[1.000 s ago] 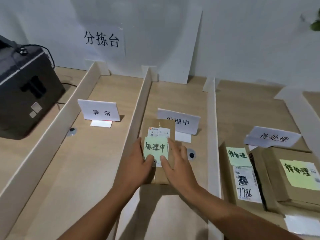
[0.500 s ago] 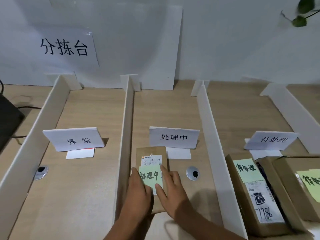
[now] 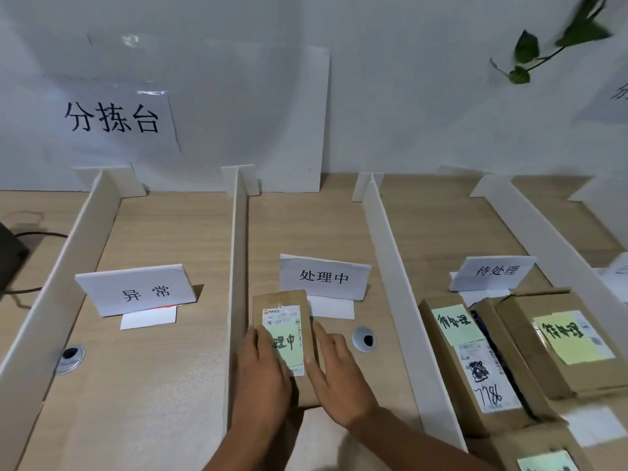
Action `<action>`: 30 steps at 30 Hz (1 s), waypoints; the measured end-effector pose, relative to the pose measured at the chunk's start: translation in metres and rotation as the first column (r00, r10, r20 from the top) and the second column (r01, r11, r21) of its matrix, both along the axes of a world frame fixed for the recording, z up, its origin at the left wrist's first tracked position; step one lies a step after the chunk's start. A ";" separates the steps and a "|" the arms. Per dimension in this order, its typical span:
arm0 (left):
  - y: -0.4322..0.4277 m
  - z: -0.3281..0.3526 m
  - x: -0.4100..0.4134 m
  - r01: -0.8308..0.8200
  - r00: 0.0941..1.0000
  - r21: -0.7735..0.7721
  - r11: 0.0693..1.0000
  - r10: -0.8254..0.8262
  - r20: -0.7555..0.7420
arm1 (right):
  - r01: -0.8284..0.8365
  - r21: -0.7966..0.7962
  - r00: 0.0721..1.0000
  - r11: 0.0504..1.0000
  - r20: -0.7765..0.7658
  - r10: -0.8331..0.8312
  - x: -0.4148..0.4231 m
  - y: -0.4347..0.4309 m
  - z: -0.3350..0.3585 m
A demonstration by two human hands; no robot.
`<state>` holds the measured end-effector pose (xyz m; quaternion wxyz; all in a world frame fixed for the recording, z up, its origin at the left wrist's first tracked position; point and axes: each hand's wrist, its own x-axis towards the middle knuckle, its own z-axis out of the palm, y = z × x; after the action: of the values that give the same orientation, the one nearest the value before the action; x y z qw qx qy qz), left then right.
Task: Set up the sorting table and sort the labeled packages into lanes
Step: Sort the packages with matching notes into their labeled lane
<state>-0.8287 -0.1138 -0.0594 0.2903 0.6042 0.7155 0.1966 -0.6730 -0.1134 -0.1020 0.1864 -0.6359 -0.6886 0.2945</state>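
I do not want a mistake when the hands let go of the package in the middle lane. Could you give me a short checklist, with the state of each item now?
1. The package lies between the two dividers of the middle lane: ok.
2. Its green note matches the lane sign: ok. The visible characters 理中 agree, and the left hand hides the first one.
3. The label side faces up: ok.
4. The left hand and right hand rest on it with straight fingers and no grip: ok.
5. The far edge is free of the lane sign: cannot tell.
6. The cable hole beside it is uncovered: ok.
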 end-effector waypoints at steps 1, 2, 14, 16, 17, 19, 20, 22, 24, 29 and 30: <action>-0.003 0.005 0.001 0.024 1.000 0.039 0.999 -0.024 -0.013 | 0.002 0.015 1.000 1.000 0.017 -0.002 0.006 -0.004 0.009; -0.005 0.012 0.004 0.045 0.999 0.068 0.997 -0.043 -0.031 | 0.007 0.033 0.999 0.999 0.033 -0.008 0.013 -0.008 0.020; -0.054 0.154 0.153 0.410 0.910 0.300 0.861 -0.407 -0.076 | 0.236 0.292 0.950 0.927 0.134 -0.283 0.195 -0.093 0.200; -0.069 0.178 0.196 0.487 0.869 0.350 0.800 -0.484 -0.103 | 0.280 0.344 0.928 0.896 0.142 -0.344 0.240 -0.124 0.224; -0.078 0.189 0.221 0.524 0.845 0.371 0.767 -0.521 -0.118 | 0.309 0.371 0.914 0.876 0.140 -0.381 0.264 -0.143 0.235; -0.102 0.208 0.275 0.596 0.795 0.400 0.696 -0.584 -0.166 | 0.379 0.399 0.881 0.835 0.119 -0.458 0.312 -0.187 0.252; -0.118 0.217 0.305 0.626 0.769 0.415 0.661 -0.613 -0.183 | 0.410 0.412 0.865 0.814 0.106 -0.490 0.336 -0.212 0.260; -0.156 0.232 0.370 0.673 0.716 0.432 0.600 -0.676 -0.176 | 0.462 0.457 0.827 0.760 0.087 -0.555 0.386 -0.268 0.275; -0.200 0.243 0.438 0.717 0.660 0.443 0.538 -0.728 -0.184 | 0.521 0.484 0.773 0.703 0.081 -0.630 0.438 -0.326 0.288; -0.316 0.262 0.599 0.787 0.527 0.482 0.386 -0.826 -0.199 | 0.640 0.515 0.634 0.570 0.066 -0.771 0.566 -0.467 0.308; -0.337 0.265 0.627 0.795 0.504 0.490 0.358 -0.840 -0.204 | 0.656 0.522 0.608 0.545 0.064 -0.792 0.589 -0.492 0.310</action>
<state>-0.2013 -0.4508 0.2056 0.2008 0.9238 0.2234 0.2376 -0.0835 -0.6059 0.2080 0.3292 -0.8391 -0.4265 -0.0751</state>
